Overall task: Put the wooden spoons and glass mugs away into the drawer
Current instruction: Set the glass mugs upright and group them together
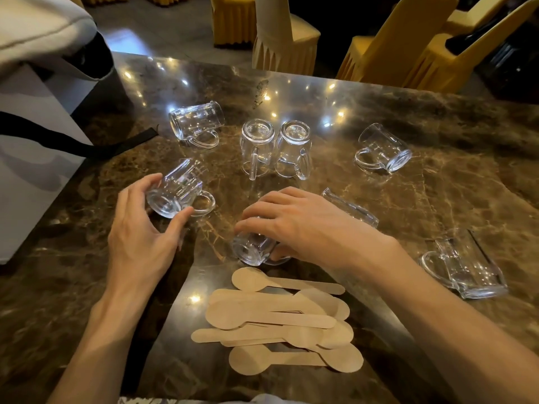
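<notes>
Several clear glass mugs lie scattered on a brown marble table (437, 176). My left hand (140, 228) curls round the base of one mug lying on its side (178, 191), thumb and fingers at its bottom rim. My right hand (294, 220) grips another mug on its side (253, 246) from above. Two mugs stand upside down (274, 147) in the middle. Others lie at the back left (197, 122), back right (383, 148), right (463, 266) and behind my right hand (350, 207). A pile of flat wooden spoons (280, 319) lies near the front edge. No drawer is visible.
A grey-white bag with a black strap (35, 135) sits at the table's left edge. Chairs with yellow and cream covers (285, 33) stand beyond the far edge. Ceiling lights reflect off the glossy tabletop.
</notes>
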### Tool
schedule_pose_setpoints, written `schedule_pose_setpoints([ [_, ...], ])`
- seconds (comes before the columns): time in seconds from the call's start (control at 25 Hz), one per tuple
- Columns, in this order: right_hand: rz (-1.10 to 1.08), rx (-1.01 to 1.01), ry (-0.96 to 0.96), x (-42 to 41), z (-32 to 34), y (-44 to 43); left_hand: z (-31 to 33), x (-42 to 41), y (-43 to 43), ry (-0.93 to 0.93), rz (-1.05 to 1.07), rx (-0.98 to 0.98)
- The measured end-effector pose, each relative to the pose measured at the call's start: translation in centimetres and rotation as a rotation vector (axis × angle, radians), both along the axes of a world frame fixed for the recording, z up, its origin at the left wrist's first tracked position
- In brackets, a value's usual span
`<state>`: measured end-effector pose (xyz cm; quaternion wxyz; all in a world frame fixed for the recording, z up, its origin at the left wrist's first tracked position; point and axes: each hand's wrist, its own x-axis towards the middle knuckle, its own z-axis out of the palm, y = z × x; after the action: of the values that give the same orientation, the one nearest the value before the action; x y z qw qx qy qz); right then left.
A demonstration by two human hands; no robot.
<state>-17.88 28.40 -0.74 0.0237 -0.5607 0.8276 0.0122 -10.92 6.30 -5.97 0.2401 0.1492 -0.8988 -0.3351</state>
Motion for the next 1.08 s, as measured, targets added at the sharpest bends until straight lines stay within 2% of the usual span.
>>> schedule_pose_setpoints([
  [0.12, -0.071, -0.095, -0.084, -0.7, 0.9, 0.8, 1.3, -1.0, -0.1, 0.006, -0.055, -0.06],
  [0.32, -0.337, -0.395, -0.322, -2.1, 2.3, 2.2, 3.0, -3.6, -0.1, -0.043, -0.165, -0.181],
  [0.44, -0.446, -0.551, -0.378, -2.9, 2.6, 3.2, 3.8, -5.2, 0.1, -0.079, -0.211, -0.242],
  [0.72, -0.67, -0.947, -0.553, -4.9, 2.5, 5.9, 5.0, -7.4, 0.5, -0.153, -0.28, -0.256],
  [0.92, -0.701, -1.022, -0.538, -6.7, 2.2, 8.2, 5.3, -8.5, 0.6, -0.176, -0.318, -0.233],
  [1.08, -0.743, -0.954, -0.564, -7.8, 1.2, 9.3, 5.3, -8.9, 0.6, -0.183, -0.32, -0.208],
])
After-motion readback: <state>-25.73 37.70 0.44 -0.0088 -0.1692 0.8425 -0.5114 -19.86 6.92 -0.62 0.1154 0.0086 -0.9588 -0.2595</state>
